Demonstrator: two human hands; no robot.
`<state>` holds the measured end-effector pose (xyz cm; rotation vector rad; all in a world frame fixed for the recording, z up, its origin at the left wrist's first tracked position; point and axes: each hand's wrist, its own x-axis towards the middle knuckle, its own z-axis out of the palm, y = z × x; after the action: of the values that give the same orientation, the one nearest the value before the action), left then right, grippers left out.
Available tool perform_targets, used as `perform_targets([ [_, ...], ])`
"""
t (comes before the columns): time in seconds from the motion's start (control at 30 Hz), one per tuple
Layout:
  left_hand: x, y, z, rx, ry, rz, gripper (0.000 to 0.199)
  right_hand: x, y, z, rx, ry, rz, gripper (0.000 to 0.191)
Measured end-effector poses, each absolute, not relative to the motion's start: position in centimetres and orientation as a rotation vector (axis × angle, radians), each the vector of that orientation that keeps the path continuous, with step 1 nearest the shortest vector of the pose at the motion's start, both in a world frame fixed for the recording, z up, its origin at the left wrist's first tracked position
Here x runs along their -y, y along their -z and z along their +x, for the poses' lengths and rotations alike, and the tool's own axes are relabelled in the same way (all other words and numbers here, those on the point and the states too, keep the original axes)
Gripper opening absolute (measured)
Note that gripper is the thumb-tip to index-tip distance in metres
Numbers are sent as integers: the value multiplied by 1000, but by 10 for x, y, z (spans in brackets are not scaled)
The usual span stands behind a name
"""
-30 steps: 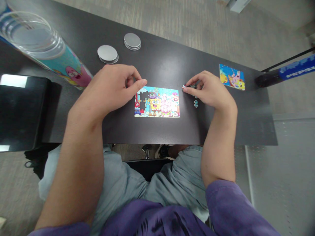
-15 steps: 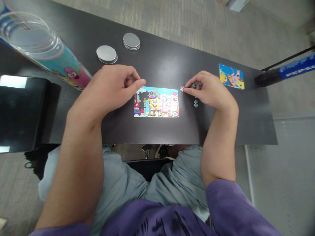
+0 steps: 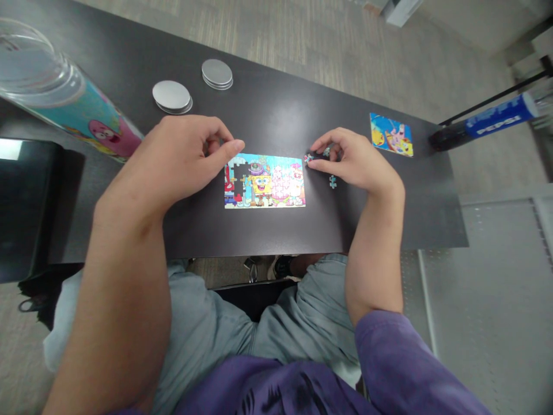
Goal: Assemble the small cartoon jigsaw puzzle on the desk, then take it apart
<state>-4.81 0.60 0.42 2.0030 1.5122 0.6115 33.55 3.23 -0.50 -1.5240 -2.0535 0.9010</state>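
Lengthwise left-to-right, jigsaw [image 3: 264, 181], its top pointing away, right fingers [image 3: 325, 167] pinching piece [image 3: 308, 158], left fingers [image 3: 228, 153] closed

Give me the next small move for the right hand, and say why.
Probably ease the small piece leftward, toward the dark gap in the puzzle. The right hand's fingertips have that piece just beyond the puzzle's right edge, while the gap is in its left part. Whether it fits, I cannot tell.
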Motion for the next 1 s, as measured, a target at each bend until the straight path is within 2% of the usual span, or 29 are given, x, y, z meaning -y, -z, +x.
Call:
perform_targets([
  [0.27,-6,-3,-48,-1509,-606,2008,37,-32,3,328,2087,-882,-1553,18],
  [0.5,-5,-4,-48,-1515,-602,1998,29,-38,18,342,2029,-1083,-1428,28],
  [0.67,-4,-7,-47,-1512,-589,1994,35,-18,-11,309,1944,-1097,-1291,23],
  [0.9,-5,-5,-48,-1493,-620,1998,34,11,-40,260,1781,-1344,-1013,30],
  [1.0,-6,-3,-51,-1482,-641,2010,32,14,-39,248,1768,-1406,-1071,16],
])
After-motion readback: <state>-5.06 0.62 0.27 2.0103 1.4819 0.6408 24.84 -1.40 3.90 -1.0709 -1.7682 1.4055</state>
